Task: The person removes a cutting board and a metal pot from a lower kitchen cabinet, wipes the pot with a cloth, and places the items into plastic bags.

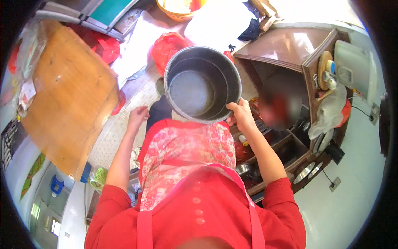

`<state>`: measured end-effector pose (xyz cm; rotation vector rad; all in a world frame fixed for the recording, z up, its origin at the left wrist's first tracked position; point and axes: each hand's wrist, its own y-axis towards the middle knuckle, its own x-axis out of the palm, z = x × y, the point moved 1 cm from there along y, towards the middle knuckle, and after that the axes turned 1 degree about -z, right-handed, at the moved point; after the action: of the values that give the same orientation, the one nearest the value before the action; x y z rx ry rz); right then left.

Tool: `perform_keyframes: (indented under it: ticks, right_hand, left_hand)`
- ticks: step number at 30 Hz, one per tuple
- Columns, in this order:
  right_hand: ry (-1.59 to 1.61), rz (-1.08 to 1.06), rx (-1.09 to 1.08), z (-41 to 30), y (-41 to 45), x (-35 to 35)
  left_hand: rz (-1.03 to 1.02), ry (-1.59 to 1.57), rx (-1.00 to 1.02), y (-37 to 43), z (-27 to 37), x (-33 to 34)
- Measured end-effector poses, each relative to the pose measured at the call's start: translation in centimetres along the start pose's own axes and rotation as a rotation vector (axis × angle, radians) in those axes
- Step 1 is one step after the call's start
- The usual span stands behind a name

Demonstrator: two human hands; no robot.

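Observation:
A deep round metal pot (pixel 199 84), grey inside with a dark rim, hangs in front of my body. My right hand (pixel 241 115) grips it by the near right side of the rim. What lies in the pot, if anything, cannot be told beyond a shiny, greyish bottom. To the left of the pot, my left hand (pixel 139 116) is held in the air with its fingers loosely spread and nothing in them. Beneath the pot shows a floral apron (pixel 186 143). Just beyond the pot's far left rim is a red plastic bag (pixel 166 46).
At the left stands a wooden table (pixel 74 93) bearing plastic bags. On the right is a brown wooden cabinet (pixel 276 40) with open shelves. An orange-yellow basin (pixel 180 14) sits at the far side. A green basket (pixel 99 178) is at the lower left.

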<state>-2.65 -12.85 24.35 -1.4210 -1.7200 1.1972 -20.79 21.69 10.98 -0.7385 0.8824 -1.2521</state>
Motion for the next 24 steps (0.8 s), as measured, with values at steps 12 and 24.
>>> perform_keyframes:
  ticks: [12, 24]
  right_hand:
    - [0.441, -0.143, 0.281, -3.3, -1.8, 1.6]
    - [-0.011, -0.092, -0.370, -6.3, -4.2, 1.7]
  left_hand:
    - [0.071, -0.201, -0.001, -9.4, -3.1, -2.5]
    - [0.318, -0.014, 0.127, -15.1, -9.2, 7.1]
